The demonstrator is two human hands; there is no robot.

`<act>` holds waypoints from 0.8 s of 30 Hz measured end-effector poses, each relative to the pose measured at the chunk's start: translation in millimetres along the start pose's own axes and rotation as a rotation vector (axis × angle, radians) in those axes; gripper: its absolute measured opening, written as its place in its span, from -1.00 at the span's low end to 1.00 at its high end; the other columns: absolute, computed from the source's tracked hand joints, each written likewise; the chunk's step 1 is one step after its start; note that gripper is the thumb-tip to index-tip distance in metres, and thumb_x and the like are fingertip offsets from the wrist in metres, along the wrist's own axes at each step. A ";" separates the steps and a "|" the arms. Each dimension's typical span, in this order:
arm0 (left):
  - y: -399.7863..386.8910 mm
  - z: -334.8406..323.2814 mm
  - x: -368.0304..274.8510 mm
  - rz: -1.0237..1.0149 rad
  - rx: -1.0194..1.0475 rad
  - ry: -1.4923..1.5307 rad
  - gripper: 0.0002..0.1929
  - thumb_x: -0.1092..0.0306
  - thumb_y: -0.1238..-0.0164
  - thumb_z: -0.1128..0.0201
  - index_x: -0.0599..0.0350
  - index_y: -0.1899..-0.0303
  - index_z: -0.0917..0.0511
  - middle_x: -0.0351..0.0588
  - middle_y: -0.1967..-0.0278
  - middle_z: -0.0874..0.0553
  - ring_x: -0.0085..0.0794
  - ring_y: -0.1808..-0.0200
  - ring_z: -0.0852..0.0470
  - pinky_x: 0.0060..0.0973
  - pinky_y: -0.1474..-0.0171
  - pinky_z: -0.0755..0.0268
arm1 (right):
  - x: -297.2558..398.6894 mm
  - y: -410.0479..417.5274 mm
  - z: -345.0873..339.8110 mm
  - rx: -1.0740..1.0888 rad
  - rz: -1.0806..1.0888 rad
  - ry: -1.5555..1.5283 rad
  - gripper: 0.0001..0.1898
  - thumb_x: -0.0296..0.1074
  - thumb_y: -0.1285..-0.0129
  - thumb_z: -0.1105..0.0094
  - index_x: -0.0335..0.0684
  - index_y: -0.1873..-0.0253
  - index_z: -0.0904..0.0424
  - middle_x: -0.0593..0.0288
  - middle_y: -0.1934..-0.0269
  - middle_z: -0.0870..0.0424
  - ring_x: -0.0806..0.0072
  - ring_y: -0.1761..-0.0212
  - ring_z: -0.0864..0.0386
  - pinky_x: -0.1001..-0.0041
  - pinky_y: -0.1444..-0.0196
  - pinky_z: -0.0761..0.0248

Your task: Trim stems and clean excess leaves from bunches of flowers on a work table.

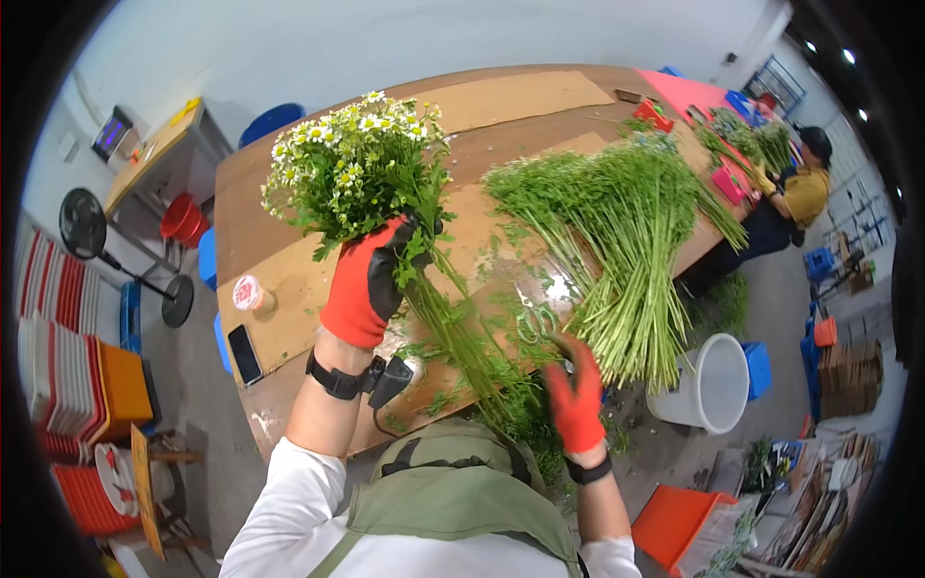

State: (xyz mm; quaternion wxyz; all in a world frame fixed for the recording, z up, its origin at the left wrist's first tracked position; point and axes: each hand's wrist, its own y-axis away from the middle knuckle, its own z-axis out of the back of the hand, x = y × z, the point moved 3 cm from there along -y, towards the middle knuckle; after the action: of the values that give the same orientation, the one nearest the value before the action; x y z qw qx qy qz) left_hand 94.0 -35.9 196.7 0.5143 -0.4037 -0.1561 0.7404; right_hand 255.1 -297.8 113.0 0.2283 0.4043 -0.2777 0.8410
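Note:
My left hand (pixel 372 282), in a red and black work glove, is closed around the upper stems of a bunch of small white daisy-like flowers (pixel 354 155) with yellow centres. The bunch's long green stems (pixel 462 347) slant down to the right, towards my apron. My right hand (pixel 574 394), in the same kind of glove, is beside the lower stems with its fingers apart and slightly blurred. Just above it, a pair of scissors (pixel 535 325) lies on the wooden table (pixel 246 180). A large heap of cut leafy stems (pixel 621 238) rests to the right of the scissors.
A lidded cup (pixel 249 292) and a smartphone (pixel 245 354) lie at the table's left. A white bucket (pixel 704 383) stands off its right edge, near an orange-red stool (pixel 676 527). A co-worker (pixel 802 188) handles flowers at the far right. A floor fan (pixel 87 227) stands left.

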 end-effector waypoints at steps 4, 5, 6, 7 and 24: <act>-14.0 -26.7 -28.3 0.075 0.050 0.176 -0.55 0.62 -0.02 -0.15 0.23 -0.05 -0.57 0.18 0.02 -0.66 0.04 -0.08 -0.57 -0.29 -0.17 -0.39 | 54.7 -56.3 -22.5 0.260 0.061 -0.499 -0.39 -0.32 -0.17 -0.30 -0.34 -0.30 -0.31 -0.01 -0.20 -0.42 0.20 -0.11 -0.49 0.29 -0.21 -0.33; -13.4 -34.3 -30.5 -0.094 -0.003 0.081 -0.57 0.55 -0.12 -0.25 0.30 -0.09 -0.52 0.06 0.09 -0.68 -0.15 0.03 -0.64 -0.37 -0.04 -0.46 | 65.3 -56.1 -20.4 0.083 0.152 -0.327 -0.49 -0.31 -0.16 -0.32 -0.35 -0.19 -0.42 -0.02 -0.04 -0.52 0.14 -0.03 -0.52 0.26 -0.13 -0.37; -1.4 -53.1 -15.9 0.181 0.037 0.446 -0.61 0.59 -0.16 -0.23 0.29 -0.08 -0.53 -0.04 0.08 -0.67 -0.28 0.05 -0.62 -0.41 -0.03 -0.46 | 59.9 -59.2 -24.9 -0.054 0.261 -0.080 -0.63 -0.32 -0.16 -0.32 -0.36 -0.02 -0.51 -0.05 0.13 -0.57 0.04 0.04 -0.53 0.22 -0.04 -0.39; 3.2 -59.6 -5.5 0.293 0.073 0.734 -0.67 0.51 -0.26 -0.14 0.27 -0.08 -0.52 -0.09 0.13 -0.65 -0.36 0.10 -0.60 -0.48 0.06 -0.44 | 57.8 -56.0 -29.5 -0.164 0.184 -0.104 -0.71 -0.32 -0.14 -0.33 -0.36 0.12 -0.55 -0.09 0.23 -0.59 -0.03 0.12 -0.52 0.18 0.04 -0.39; -43.3 -46.6 60.9 0.012 0.062 0.471 -0.44 0.26 -0.41 -0.16 0.33 -0.33 -0.25 0.02 -0.21 -0.50 -0.34 -0.16 -0.49 -0.44 -0.23 -0.31 | -133.4 178.0 61.1 0.413 -0.725 0.899 -0.66 -0.21 -0.13 -0.17 -0.22 0.03 -0.57 0.04 0.21 -0.66 0.07 0.14 -0.60 0.12 0.09 -0.45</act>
State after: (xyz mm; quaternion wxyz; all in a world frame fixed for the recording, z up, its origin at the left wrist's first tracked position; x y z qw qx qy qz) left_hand 148.0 27.9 169.0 0.5442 -0.5501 -0.0068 0.6334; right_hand 256.4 -490.9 -13.2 0.5115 0.1148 0.1698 0.8345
